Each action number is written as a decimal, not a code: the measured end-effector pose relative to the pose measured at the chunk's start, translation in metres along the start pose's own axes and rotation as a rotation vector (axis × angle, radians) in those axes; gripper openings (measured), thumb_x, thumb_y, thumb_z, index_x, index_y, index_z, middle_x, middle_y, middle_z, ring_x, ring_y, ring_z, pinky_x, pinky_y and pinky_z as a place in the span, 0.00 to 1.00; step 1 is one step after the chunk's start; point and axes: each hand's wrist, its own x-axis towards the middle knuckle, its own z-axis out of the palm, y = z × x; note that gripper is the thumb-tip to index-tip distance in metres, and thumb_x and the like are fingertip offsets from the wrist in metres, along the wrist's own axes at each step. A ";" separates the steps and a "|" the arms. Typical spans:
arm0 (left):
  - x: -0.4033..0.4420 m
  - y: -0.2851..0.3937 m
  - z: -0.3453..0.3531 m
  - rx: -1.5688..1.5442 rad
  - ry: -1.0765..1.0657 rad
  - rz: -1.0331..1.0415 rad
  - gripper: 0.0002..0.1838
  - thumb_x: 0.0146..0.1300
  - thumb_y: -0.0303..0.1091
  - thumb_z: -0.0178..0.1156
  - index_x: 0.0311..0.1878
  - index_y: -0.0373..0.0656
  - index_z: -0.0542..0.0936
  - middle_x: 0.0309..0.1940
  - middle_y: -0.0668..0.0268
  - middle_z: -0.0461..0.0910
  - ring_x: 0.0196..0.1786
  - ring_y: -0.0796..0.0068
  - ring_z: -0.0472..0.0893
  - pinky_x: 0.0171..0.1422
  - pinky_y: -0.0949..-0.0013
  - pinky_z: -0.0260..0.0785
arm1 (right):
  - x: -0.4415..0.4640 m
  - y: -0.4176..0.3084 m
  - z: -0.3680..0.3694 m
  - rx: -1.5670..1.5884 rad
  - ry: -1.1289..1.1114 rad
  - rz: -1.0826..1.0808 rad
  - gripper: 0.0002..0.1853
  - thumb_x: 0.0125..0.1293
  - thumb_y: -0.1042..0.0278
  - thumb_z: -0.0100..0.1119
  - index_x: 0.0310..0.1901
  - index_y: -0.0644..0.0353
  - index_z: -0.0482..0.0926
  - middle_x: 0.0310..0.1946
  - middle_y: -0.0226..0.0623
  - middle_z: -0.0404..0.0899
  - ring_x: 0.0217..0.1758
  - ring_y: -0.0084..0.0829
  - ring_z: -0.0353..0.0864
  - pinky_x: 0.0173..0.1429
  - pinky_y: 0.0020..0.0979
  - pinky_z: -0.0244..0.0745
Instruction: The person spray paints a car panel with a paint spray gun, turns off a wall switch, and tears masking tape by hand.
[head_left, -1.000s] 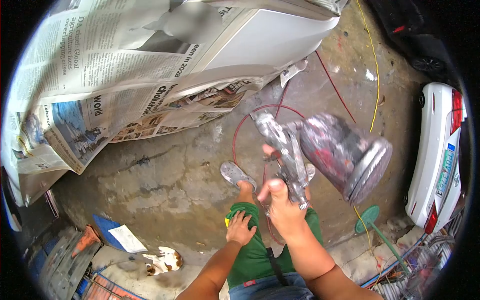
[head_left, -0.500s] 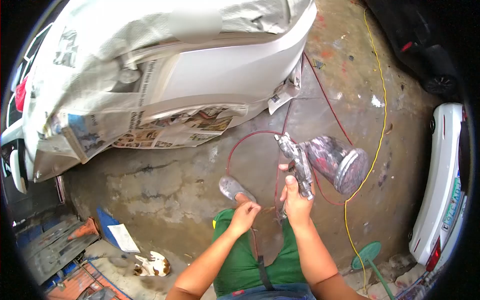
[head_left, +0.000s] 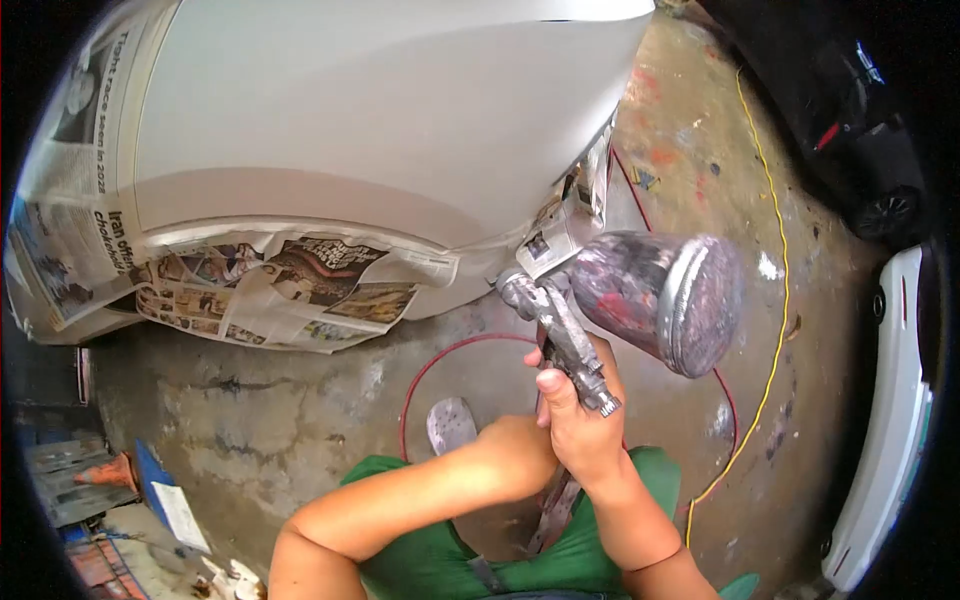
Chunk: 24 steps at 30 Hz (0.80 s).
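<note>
A paint-spattered spray gun [head_left: 565, 345] is gripped in my right hand [head_left: 585, 430], fingers wrapped round its handle and thumb on the near side. Its large, paint-stained cup [head_left: 650, 300] sticks out to the right, with a pale ring near its end. My left hand [head_left: 520, 455] is up against the right hand, below the gun; its fingers are hidden there. Ahead of the gun stands a car body with a pale, smooth panel [head_left: 350, 130]. Newspaper masking [head_left: 290, 285] covers its wheel opening, and more newspaper [head_left: 550, 240] hangs at the panel's right end.
A red hose [head_left: 408, 390] loops over the wet concrete floor. Further right runs a yellow cord [head_left: 785, 290]. A white car [head_left: 885, 420] and a dark car [head_left: 830, 130] stand on the right. An orange cone [head_left: 108, 474] and a blue board [head_left: 160, 490] are at lower left.
I am closer to the pale panel, which fills more of the view. The spray gun has shifted left and its cup looks larger. My left hand has moved in against my right.
</note>
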 end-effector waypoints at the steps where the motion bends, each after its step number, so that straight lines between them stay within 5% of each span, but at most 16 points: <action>1: -0.003 -0.002 0.007 0.151 -0.082 0.077 0.10 0.61 0.33 0.59 0.36 0.38 0.86 0.37 0.48 0.87 0.39 0.46 0.87 0.41 0.48 0.79 | 0.005 0.010 0.001 -0.025 0.002 -0.084 0.26 0.70 0.54 0.69 0.60 0.64 0.74 0.42 0.34 0.84 0.36 0.20 0.79 0.41 0.25 0.76; 3: -0.021 0.003 0.012 0.281 -0.256 0.185 0.10 0.59 0.34 0.60 0.32 0.38 0.85 0.32 0.51 0.87 0.32 0.50 0.87 0.33 0.50 0.80 | 0.009 0.020 0.002 -0.075 0.006 -0.128 0.26 0.70 0.55 0.69 0.59 0.65 0.74 0.42 0.36 0.85 0.38 0.22 0.80 0.43 0.27 0.77; 6: -0.050 0.026 0.027 0.326 0.043 0.229 0.08 0.58 0.32 0.60 0.33 0.37 0.84 0.31 0.55 0.85 0.34 0.57 0.87 0.36 0.55 0.81 | 0.014 0.025 0.006 -0.119 -0.002 -0.150 0.26 0.69 0.55 0.70 0.59 0.65 0.75 0.41 0.38 0.85 0.40 0.25 0.82 0.46 0.30 0.79; 9: -0.059 0.027 0.040 0.255 0.031 0.363 0.08 0.57 0.30 0.59 0.34 0.37 0.83 0.30 0.56 0.84 0.36 0.58 0.86 0.40 0.58 0.81 | 0.018 0.024 0.013 -0.139 0.009 -0.186 0.27 0.69 0.55 0.71 0.59 0.66 0.74 0.41 0.39 0.85 0.41 0.26 0.82 0.47 0.30 0.79; 24: -0.057 0.017 0.045 0.288 0.115 0.287 0.06 0.55 0.29 0.60 0.32 0.37 0.81 0.29 0.58 0.83 0.37 0.61 0.85 0.42 0.60 0.79 | 0.009 0.036 0.011 -0.147 0.004 -0.222 0.31 0.68 0.56 0.72 0.63 0.69 0.73 0.45 0.44 0.86 0.46 0.28 0.85 0.51 0.30 0.80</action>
